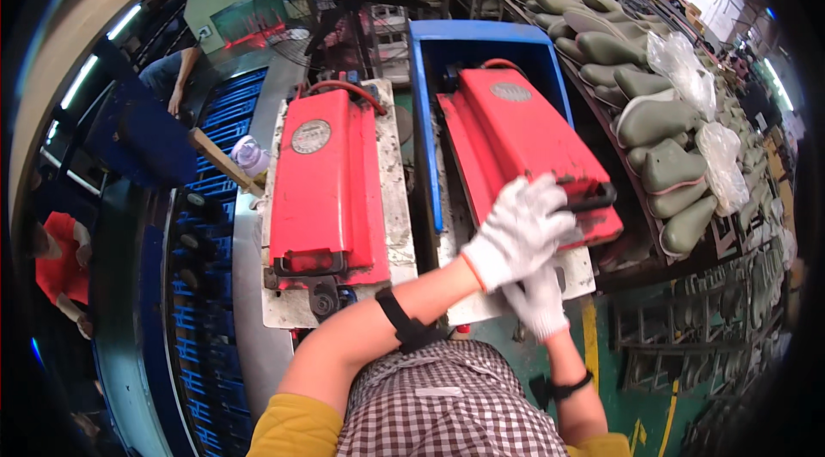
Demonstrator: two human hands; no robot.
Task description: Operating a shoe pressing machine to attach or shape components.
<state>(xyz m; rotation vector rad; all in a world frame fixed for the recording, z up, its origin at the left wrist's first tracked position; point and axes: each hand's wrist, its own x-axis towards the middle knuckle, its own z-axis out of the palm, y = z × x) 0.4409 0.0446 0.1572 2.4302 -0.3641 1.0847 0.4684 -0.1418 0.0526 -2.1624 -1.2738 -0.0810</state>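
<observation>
Both of my hands wear white knit gloves and are close together at the near end of the right-hand red machine cover [533, 126]. My left hand [520, 234] reaches across from the left, fingers bent slightly and apart, with nothing visible in it. Just past its fingers is the cover's black handle [593, 198]; I cannot tell whether they touch. Below and partly behind it is my right hand [539, 301], its fingers mostly hidden by the left. A second red cover [320, 173], with a round metal plate and its own black handle [309, 265], lies closed-looking on the left.
A blue metal hood [481, 30] surrounds the right machine's far end. On the right, racks hold many olive shoe forms [657, 120] and clear plastic bags [720, 167]. A blue-slatted conveyor [210, 302] runs along the left. A lidded bottle [249, 155] stands there, and co-workers' arms [180, 83] show beyond.
</observation>
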